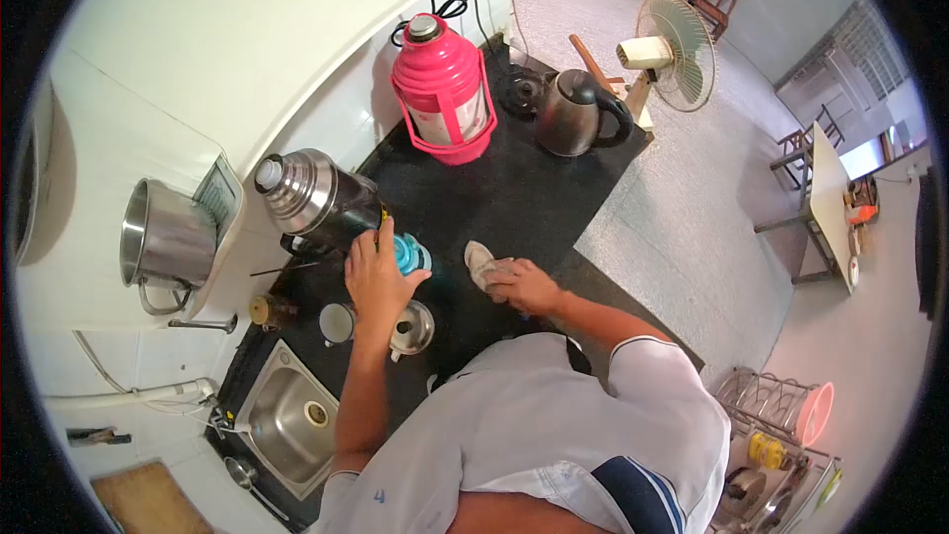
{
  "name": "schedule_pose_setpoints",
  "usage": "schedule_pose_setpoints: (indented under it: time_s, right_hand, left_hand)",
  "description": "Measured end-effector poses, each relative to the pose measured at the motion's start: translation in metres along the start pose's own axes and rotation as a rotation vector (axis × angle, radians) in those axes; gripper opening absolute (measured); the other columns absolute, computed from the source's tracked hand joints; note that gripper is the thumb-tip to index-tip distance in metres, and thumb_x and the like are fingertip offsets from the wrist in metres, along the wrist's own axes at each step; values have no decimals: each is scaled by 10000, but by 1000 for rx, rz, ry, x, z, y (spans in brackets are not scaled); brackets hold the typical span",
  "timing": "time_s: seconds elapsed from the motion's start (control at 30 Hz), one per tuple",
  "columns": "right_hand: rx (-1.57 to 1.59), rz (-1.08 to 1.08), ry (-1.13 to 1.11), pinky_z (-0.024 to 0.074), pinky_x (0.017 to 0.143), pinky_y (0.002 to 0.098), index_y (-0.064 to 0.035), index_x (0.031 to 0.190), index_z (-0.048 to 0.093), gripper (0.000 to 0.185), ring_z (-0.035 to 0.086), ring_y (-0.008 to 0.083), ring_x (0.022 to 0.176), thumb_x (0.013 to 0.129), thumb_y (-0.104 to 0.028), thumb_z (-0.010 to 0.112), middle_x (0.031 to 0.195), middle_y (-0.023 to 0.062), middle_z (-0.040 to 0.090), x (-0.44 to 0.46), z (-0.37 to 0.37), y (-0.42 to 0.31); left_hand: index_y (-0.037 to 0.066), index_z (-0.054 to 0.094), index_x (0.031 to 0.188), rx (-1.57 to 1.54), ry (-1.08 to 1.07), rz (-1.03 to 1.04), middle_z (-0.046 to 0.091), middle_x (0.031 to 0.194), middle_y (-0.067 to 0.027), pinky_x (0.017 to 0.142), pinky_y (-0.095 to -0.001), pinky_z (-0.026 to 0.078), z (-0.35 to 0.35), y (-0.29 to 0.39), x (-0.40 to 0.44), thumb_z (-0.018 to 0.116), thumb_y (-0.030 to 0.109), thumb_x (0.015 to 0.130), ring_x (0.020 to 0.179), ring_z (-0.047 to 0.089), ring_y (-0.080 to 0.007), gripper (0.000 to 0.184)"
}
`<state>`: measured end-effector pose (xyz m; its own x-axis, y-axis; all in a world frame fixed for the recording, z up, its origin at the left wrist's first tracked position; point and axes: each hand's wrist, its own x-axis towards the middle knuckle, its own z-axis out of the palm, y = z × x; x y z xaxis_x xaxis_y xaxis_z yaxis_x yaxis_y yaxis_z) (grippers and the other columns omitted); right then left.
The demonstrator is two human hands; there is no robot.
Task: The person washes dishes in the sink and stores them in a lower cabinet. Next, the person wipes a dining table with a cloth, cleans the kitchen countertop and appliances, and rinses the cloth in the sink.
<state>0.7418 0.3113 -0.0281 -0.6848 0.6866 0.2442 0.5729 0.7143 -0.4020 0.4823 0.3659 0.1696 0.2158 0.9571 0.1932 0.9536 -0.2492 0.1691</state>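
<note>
My left hand (pixel 378 282) is curved around a turquoise cup (pixel 410 254), its thumb on the near side and its fingers on the far side. Just beyond those fingers stands a dark steel thermos flask (pixel 331 200). In my right hand (pixel 524 284) is a bunched whitish cloth (pixel 478 259), pressed against the black countertop (pixel 465 200). Close to my left wrist are a metal pot with a lid knob (pixel 411 327) and a pale round cup (pixel 337 322). A small brown jar (pixel 272 311) sits farther left.
A pink thermos (pixel 445 94) and an electric kettle (pixel 570 114) stand at the counter's far end. The steel sink (pixel 287 415) lies at the lower left, below a steel pot (pixel 163 235) on a ledge. A fan (pixel 672 51) stands past the counter edge.
</note>
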Motion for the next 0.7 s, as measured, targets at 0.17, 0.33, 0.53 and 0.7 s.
schedule_pose_setpoints:
  time_s: [0.17, 0.33, 0.53, 0.7]
  right_hand:
    - [-248, 425, 213, 402, 895, 456, -144, 1090, 621, 413, 443, 310, 1213, 680, -97, 635, 1310, 53, 496, -44, -10, 50]
    - [-310, 769, 419, 397, 904, 459, -109, 1060, 622, 297, 452, 322, 1173, 768, -134, 575, 1292, 72, 494, 24, 5, 86]
    - [-231, 469, 271, 365, 951, 480, -137, 1159, 601, 361, 424, 332, 1202, 804, -187, 560, 1288, 51, 480, 142, 44, 90]
    - [-141, 67, -47, 349, 965, 470, -193, 1133, 628, 356, 410, 303, 1246, 778, -182, 615, 1303, 5, 495, 162, 34, 77]
  left_hand:
    - [30, 542, 1192, -160, 317, 167, 543, 1157, -144, 934, -439, 414, -18, 15, -14, 813, 173, 637, 1088, 515, -336, 634]
    - [5, 638, 981, -594, 477, 97, 637, 951, -145, 795, -383, 480, -17, 36, -55, 625, -23, 777, 884, 613, -308, 207]
    - [-4, 651, 901, -717, 385, 5, 663, 861, -131, 732, -332, 495, 18, 86, -73, 601, -40, 812, 796, 641, -247, 108]
    - [-16, 649, 924, -710, 289, -48, 662, 881, -122, 735, -309, 488, 39, 116, -59, 575, -8, 855, 819, 632, -208, 101]
